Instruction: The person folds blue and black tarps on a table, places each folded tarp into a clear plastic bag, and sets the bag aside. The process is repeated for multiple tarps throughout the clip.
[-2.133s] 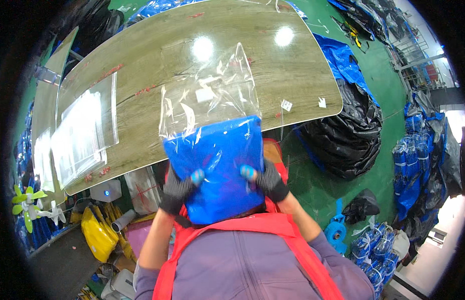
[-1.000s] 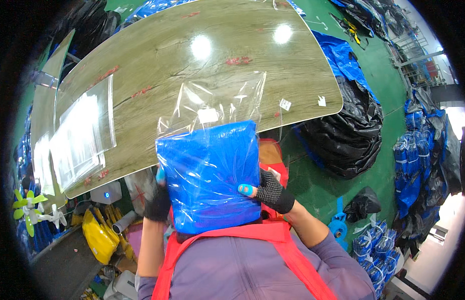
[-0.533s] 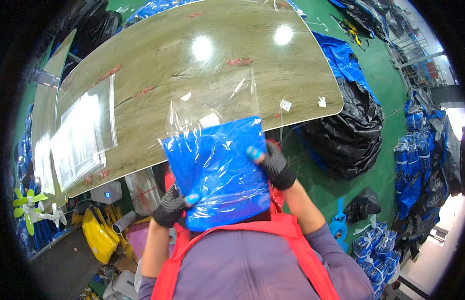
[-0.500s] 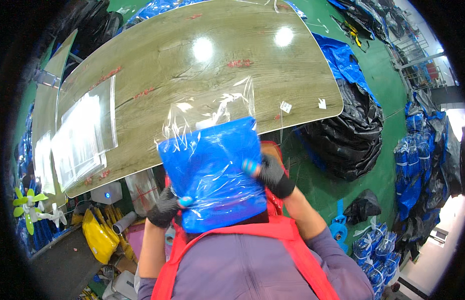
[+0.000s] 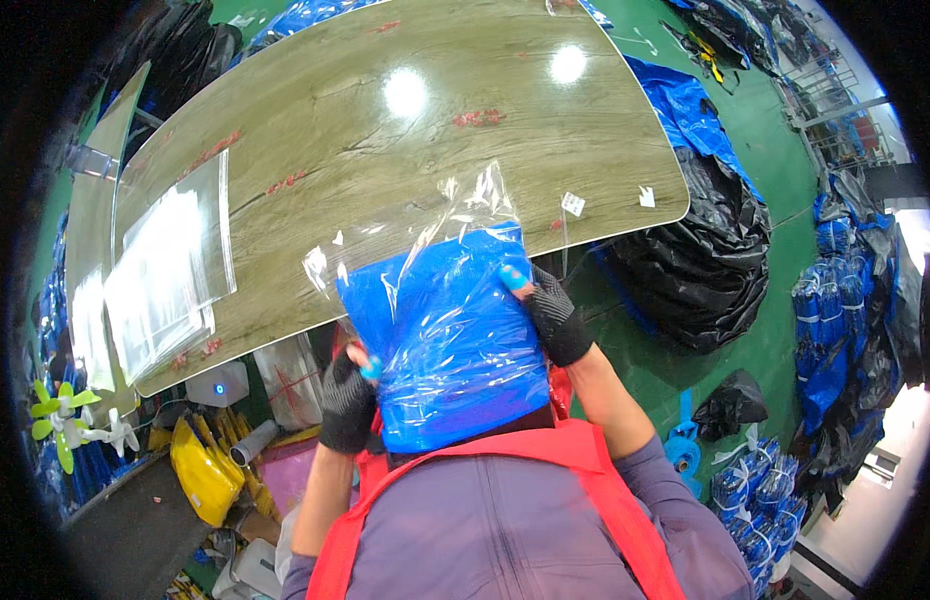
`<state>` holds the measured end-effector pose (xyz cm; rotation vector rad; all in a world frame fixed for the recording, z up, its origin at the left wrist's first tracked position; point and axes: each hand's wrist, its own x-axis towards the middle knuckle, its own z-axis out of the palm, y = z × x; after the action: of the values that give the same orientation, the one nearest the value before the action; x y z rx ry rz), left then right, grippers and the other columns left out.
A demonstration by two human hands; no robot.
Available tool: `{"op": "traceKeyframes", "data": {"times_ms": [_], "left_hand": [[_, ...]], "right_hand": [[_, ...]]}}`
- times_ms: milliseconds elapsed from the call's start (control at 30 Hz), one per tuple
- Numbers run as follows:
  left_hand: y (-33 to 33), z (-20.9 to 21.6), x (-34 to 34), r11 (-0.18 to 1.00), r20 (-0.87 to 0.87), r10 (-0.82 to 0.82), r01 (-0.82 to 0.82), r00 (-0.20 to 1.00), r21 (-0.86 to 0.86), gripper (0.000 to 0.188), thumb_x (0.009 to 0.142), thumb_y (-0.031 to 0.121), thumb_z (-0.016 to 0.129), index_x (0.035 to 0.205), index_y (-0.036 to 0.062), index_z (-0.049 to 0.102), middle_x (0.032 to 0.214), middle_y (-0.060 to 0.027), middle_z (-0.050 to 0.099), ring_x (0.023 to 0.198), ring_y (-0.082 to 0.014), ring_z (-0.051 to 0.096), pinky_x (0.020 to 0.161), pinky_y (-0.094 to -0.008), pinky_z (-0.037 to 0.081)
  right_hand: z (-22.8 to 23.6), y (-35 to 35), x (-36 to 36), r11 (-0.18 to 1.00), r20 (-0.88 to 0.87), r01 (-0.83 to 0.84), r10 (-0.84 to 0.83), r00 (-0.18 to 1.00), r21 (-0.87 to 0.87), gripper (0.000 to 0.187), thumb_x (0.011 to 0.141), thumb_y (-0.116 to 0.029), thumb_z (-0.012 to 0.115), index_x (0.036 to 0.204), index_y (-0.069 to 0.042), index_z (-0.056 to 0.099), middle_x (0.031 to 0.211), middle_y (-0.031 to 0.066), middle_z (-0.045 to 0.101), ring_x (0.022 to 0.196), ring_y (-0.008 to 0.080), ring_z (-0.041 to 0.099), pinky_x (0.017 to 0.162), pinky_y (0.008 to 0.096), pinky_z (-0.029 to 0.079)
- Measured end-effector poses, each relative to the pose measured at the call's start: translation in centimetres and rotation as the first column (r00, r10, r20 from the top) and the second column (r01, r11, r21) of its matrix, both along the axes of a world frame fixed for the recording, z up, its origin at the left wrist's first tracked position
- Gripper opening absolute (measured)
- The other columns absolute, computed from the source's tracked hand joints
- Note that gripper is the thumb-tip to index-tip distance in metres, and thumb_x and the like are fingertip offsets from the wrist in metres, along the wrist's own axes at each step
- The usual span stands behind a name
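Observation:
A folded blue sheet (image 5: 450, 350) lies inside a clear plastic bag (image 5: 480, 205), held upright against my chest at the near table edge. The bag's loose, crinkled end reaches past the blue sheet over the tabletop. My left hand (image 5: 350, 395), in a black glove with bare fingertips and blue wrapped round the thumb, grips the package's left side. On its right side my right hand (image 5: 550, 315), gloved the same way, pinches the edge with the thumb on top. The fingers of both hands are partly hidden behind the package.
The wood-patterned table (image 5: 335, 130) spreads ahead. Clear flat bags (image 5: 170, 270) are stacked at its left. Black sheeting (image 5: 685, 270) is heaped right of the table, with tied blue bundles (image 5: 755, 500) at lower right. Yellow packages (image 5: 200, 470) and a small green fan (image 5: 60, 420) are at lower left.
My right hand has moved up along the package's right edge, and my left hand has risen along its left side. The package has shifted slightly right and tilted a little.

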<state>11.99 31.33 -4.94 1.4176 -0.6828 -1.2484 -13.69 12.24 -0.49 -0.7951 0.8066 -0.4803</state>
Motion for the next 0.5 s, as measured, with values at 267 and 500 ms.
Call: {"op": "traceKeyframes", "data": {"times_ms": [267, 500], "left_hand": [[-1.5, 1.3, -0.1, 0.997, -0.336, 0.040, -0.014, 0.941, 0.080, 0.065, 0.086, 0.036, 0.069, 0.136, 0.0034, 0.043, 0.128, -0.0136, 0.055, 0.115, -0.0253, 0.055, 0.099, -0.0411, 0.044], [-1.1, 3.3, -1.4, 0.959, 0.149, -0.161, 0.119, 0.976, 0.257, 0.058, 0.083, 0.033, 0.072, 0.126, -0.0014, 0.052, 0.120, -0.0179, 0.060, 0.106, -0.0258, 0.059, 0.092, -0.0401, 0.048]], "right_hand": [[1.5, 1.8, 0.4, 0.966, -0.254, -0.168, 0.115, 0.960, -0.196, 0.064, 0.082, -0.045, 0.071, 0.121, 0.004, 0.057, 0.109, 0.0159, 0.066, 0.098, 0.0203, 0.062, 0.087, 0.0340, 0.050], [2.6, 2.0, 0.3, 0.937, -0.257, -0.300, 0.250, 0.934, -0.181, 0.075, 0.080, -0.046, 0.072, 0.131, 0.003, 0.046, 0.122, 0.0182, 0.059, 0.110, 0.0245, 0.058, 0.096, 0.0376, 0.046]]}}
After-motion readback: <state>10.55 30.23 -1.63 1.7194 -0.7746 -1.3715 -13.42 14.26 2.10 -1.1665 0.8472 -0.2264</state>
